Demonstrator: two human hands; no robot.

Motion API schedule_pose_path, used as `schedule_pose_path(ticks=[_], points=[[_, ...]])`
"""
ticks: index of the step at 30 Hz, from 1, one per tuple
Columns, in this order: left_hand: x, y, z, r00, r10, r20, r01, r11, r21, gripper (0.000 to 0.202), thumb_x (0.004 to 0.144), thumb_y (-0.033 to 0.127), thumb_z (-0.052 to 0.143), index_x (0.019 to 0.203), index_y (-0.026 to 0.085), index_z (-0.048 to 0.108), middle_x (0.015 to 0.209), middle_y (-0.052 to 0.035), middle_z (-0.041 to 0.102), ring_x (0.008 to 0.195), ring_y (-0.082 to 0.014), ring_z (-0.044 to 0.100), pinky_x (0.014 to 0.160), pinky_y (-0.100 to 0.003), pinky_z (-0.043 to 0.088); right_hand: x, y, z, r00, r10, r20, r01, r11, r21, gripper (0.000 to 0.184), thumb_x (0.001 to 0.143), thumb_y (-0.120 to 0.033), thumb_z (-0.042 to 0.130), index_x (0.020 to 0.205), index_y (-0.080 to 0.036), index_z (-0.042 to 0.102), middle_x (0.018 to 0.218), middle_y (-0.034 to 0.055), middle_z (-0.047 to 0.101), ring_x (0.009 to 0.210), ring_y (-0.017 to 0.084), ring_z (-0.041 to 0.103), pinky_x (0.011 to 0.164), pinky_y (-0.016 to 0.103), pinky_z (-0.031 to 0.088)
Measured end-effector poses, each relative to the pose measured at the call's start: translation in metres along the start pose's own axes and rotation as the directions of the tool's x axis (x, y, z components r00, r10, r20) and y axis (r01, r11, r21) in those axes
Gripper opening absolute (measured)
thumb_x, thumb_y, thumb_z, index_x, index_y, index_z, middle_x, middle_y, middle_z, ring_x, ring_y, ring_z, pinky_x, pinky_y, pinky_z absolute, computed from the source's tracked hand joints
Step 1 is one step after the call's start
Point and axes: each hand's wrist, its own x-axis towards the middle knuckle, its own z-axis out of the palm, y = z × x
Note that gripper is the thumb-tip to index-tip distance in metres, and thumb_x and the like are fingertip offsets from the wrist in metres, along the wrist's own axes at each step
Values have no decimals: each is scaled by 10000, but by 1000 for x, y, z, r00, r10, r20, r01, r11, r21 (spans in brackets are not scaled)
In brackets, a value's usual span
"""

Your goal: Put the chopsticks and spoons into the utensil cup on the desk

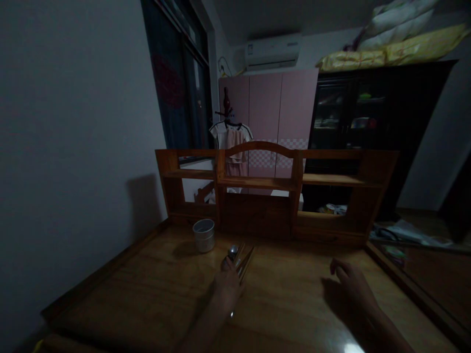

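My left hand (227,286) is low over a small group of utensils on the wooden table (287,304). Its fingers are closed at a metal spoon (233,252), whose shiny bowl shows past the fingertips. Several wooden chopsticks (247,260) lie fanned out beside these fingers, partly covered by the hand. Below the palm a thin metal end (231,314) peeks out. Farther back and to the left, a grey metal cup (204,236) stands upright. Well to the right, my right hand (349,282) hovers over the tabletop, fingers loosely bent and apart, holding nothing.
A wooden shelf unit (257,184) with several compartments borders the table's back. The white wall (81,147) rises along the left side, and a raised wooden edge (408,289) runs down the right. Beyond are a pink wardrobe (265,105) and a dark cabinet (401,113).
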Motion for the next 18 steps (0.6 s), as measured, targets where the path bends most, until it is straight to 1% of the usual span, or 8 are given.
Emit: schedule_pose_path(ticks=[1,3,5,8,11,14,18], points=[[-1,0,-1,1000,-9,5,9,1000,-4,744,815,419,575,1419,26,392,1387,-309,456,1089,-356,602,794,-392,516,0,1,0,1000,0,3,0,1000,-4,264,777,-314,351,707,-219,586,738,38,677,758,246,623,716,306,429],[-4,-1,-5,1000,9,9,-9,1000,-21,778,786,446,598,1421,43,397,1417,-298,424,1148,-378,563,811,-403,509,0,1,1,1000,-2,14,2,1000,-11,268,782,-312,347,713,-219,589,725,35,673,749,245,624,710,306,429],[-8,-2,-10,999,18,32,-17,999,-39,798,770,464,603,1428,64,394,1442,-288,396,1168,-388,548,813,-410,507,1,1,1,1000,-2,26,3,1000,-18,262,778,-316,353,703,-220,584,716,33,671,741,244,623,703,304,430],[-14,-3,-19,997,7,76,-1,996,-86,822,757,470,609,1441,79,373,1464,-280,365,1122,-378,586,810,-399,509,1,1,1,999,-4,45,4,1000,-20,258,770,-317,356,694,-221,583,710,33,671,735,244,625,700,306,433],[-19,-1,-25,997,-6,81,14,995,-101,831,769,494,594,1442,62,367,1465,-285,357,1116,-386,585,831,-405,504,1,0,1,999,7,54,-6,1000,-15,264,772,-317,353,698,-220,587,705,35,671,735,247,627,711,314,436],[-23,3,-28,997,-32,76,39,995,-95,829,798,524,544,1446,45,349,1459,-289,356,1101,-370,589,857,-402,495,1,-2,0,998,22,66,-22,1000,-3,258,769,-320,358,700,-219,585,709,40,672,740,253,630,721,322,439],[-26,8,-26,998,-29,56,35,992,-119,805,803,481,549,1452,54,336,1467,-295,331,973,-315,645,799,-388,514,0,-2,-1,997,25,68,-25,1000,3,263,775,-323,354,715,-216,587,727,43,671,753,256,630,720,321,437]])
